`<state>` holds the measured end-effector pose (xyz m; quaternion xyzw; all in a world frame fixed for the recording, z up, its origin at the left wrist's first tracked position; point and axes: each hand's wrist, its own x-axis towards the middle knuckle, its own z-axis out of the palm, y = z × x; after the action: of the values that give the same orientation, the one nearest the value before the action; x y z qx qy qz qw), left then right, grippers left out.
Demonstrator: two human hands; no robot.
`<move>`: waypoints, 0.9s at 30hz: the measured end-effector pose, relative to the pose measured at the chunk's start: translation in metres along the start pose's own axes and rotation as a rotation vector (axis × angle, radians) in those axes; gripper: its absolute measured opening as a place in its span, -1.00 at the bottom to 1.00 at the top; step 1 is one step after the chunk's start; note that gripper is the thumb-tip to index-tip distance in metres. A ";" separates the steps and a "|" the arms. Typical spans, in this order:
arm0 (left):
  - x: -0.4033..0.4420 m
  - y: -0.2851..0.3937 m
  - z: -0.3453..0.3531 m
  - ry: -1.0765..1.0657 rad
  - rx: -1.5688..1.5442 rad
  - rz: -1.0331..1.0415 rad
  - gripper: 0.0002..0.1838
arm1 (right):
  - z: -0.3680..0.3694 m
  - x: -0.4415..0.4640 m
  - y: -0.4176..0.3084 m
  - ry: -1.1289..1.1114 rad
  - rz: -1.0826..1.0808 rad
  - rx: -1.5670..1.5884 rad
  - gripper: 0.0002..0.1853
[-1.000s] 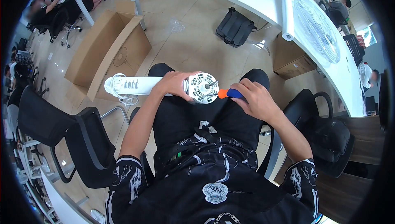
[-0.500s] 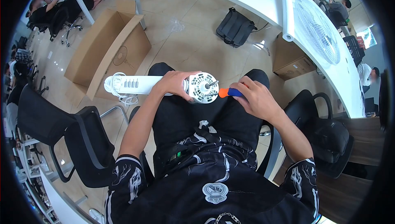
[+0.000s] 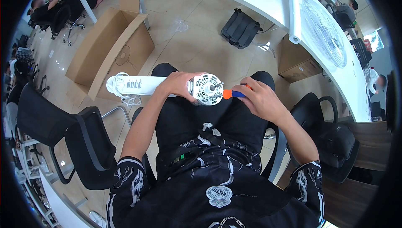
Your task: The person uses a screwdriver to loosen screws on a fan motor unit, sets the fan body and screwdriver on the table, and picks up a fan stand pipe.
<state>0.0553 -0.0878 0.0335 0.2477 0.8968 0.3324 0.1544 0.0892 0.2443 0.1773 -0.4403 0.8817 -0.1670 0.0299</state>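
A white fan body (image 3: 142,85) lies sideways across my lap, its round slotted motor housing (image 3: 205,86) facing up with a metal shaft sticking out. My left hand (image 3: 178,86) is wrapped round the neck just beside the housing. A screwdriver (image 3: 235,94) with an orange and blue handle is held in the closed fingers of my right hand (image 3: 261,100). Its blade reaches the lower right part of the housing; the exact tip is too small to tell. A white cord (image 3: 132,101) is coiled round the far left end of the body.
An open cardboard box (image 3: 134,48) stands on the floor at left, a black bag (image 3: 240,28) ahead. On the white table (image 3: 268,2) are a fan grille (image 3: 322,31), a white tube (image 3: 294,18) and a metal pole. Black chairs flank me; people sit farther off.
The fingers of my right hand have shifted round the screwdriver handle, and more orange shows between them. My left hand and the fan body have hardly moved.
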 end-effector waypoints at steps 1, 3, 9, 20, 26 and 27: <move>0.000 0.000 0.000 0.000 0.000 0.000 0.21 | 0.000 0.000 -0.001 0.000 0.000 0.000 -0.54; 0.001 -0.001 0.000 -0.009 -0.008 -0.008 0.21 | -0.002 0.001 -0.003 -0.011 0.010 0.009 -0.55; 0.000 0.002 -0.001 -0.011 -0.019 -0.007 0.22 | 0.002 0.001 -0.001 0.000 -0.012 -0.015 -0.57; 0.000 0.005 -0.004 -0.032 -0.019 -0.015 0.23 | -0.003 0.004 0.003 0.050 -0.125 -0.019 -0.65; 0.000 0.006 -0.004 -0.030 -0.026 -0.016 0.23 | -0.011 0.008 0.007 -0.012 -0.182 -0.060 -0.57; 0.000 0.005 -0.004 -0.031 -0.032 -0.019 0.23 | -0.011 0.009 0.008 -0.028 -0.205 -0.072 -0.54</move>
<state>0.0552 -0.0864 0.0397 0.2421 0.8912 0.3412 0.1753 0.0750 0.2445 0.1860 -0.5313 0.8369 -0.1312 0.0094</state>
